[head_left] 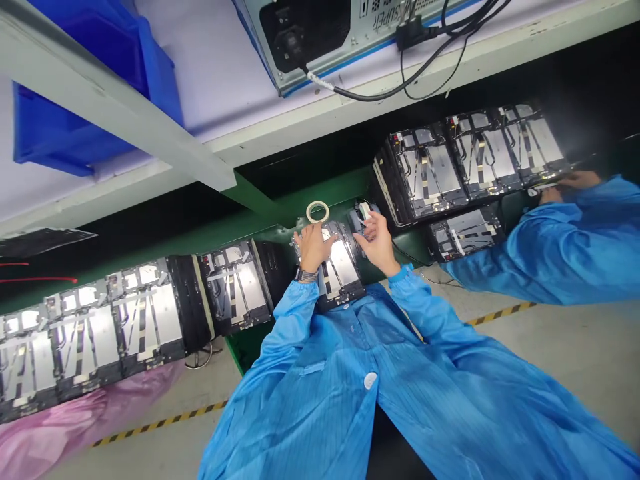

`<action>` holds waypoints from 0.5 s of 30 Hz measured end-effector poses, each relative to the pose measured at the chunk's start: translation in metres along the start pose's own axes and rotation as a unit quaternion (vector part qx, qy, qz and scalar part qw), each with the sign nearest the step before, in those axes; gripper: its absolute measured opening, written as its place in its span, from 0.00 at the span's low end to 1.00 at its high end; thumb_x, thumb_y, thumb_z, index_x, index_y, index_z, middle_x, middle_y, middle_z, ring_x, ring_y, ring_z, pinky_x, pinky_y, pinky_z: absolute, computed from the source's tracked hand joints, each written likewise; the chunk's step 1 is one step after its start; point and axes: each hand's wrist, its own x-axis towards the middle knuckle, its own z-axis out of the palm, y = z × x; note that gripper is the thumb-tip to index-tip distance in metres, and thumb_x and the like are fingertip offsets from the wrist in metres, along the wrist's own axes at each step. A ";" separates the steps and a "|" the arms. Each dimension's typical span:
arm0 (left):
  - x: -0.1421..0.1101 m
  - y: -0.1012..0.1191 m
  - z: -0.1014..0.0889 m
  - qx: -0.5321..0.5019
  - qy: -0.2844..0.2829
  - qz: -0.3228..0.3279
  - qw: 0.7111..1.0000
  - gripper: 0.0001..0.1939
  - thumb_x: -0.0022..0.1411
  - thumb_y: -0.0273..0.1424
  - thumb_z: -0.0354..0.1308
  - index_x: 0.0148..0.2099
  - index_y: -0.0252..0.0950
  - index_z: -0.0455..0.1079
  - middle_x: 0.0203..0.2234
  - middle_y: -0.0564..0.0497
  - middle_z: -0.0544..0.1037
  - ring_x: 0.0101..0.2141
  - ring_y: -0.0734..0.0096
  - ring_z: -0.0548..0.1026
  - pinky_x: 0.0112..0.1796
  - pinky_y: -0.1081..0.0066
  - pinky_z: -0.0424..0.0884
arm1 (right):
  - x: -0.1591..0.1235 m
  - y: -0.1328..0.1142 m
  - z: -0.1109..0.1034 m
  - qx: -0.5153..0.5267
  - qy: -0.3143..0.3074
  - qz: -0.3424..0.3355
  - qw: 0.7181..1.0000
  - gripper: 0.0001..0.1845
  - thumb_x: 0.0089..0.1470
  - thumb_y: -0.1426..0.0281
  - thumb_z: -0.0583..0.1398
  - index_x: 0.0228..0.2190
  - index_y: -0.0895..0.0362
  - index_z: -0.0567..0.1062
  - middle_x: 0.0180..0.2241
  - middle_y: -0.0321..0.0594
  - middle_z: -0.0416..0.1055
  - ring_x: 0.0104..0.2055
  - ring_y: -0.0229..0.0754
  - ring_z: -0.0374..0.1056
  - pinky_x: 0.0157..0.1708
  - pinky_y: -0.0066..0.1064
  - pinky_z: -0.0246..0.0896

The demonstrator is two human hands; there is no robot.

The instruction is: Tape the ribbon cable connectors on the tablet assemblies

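Observation:
An open tablet-like device, with a silver plate, dark strips and a black lower edge, lies right in front of my body. My left hand, with a dark band at its wrist, rests on its upper left part, fingers stretched and thumb spread. Just right of the device, my right hand has its fingers curled beside a small grey dispenser-like object with a whitish-green piece on top. Whatever those fingers pinch is too small to make out. A cream tape roll lies just beyond my left hand.
Stacks of similar devices stand left and right on the green bench. A co-worker's hands work at the right; a pink sleeve shows at lower left. Overhead, a shelf edge carries a computer case and blue bins.

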 end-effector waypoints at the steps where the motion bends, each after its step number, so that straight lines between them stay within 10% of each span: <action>1: 0.001 0.000 -0.001 0.000 -0.005 -0.002 1.000 0.29 0.71 0.44 0.57 0.69 0.41 0.64 0.66 0.39 0.71 0.67 0.47 0.64 0.69 0.43 0.49 | 0.017 -0.004 0.007 -0.038 -0.039 -0.035 0.998 0.41 0.56 0.67 0.68 0.67 0.53 0.60 0.55 0.49 0.70 0.45 0.47 0.72 0.48 0.43 0.74; 6: 0.007 -0.001 -0.005 0.000 -0.018 -0.005 1.000 0.27 0.70 0.43 0.57 0.68 0.43 0.66 0.65 0.40 0.73 0.65 0.46 0.66 0.66 0.44 0.53 | 0.066 -0.020 0.030 -0.180 -0.229 -0.149 0.945 0.49 0.57 0.76 0.65 0.73 0.55 0.50 0.61 0.55 0.62 0.61 0.60 0.66 0.60 0.54 0.67; 15: 0.009 -0.005 -0.008 -0.010 -0.025 0.004 1.000 0.27 0.71 0.45 0.54 0.67 0.41 0.67 0.62 0.41 0.75 0.63 0.46 0.68 0.64 0.46 0.57 | 0.075 -0.016 0.022 -0.189 -0.291 -0.167 0.923 0.51 0.58 0.71 0.66 0.74 0.50 0.48 0.62 0.53 0.61 0.67 0.63 0.62 0.63 0.56 0.63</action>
